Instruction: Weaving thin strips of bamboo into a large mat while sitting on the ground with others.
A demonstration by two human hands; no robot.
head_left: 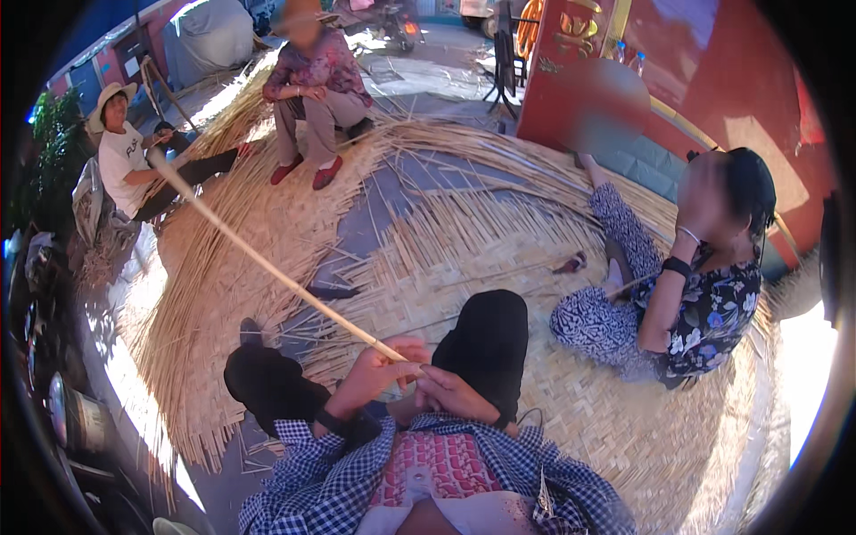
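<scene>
A long pale reed stalk slants from my lap up toward the far left. My left hand is closed around it near its lower end. Just to the right, the fingers of my right hand pinch the stalk's near end, close against the left hand. Both hands are above my lap, between my knees in dark trousers. Below and around me spreads a large woven reed mat, with loose unwoven strips fanning from its far edge.
Another woven section with long loose strips lies on the left. A seated person in a floral top is at the right on the mat. Two more people sit at the far left. A metal pot stands at the left edge.
</scene>
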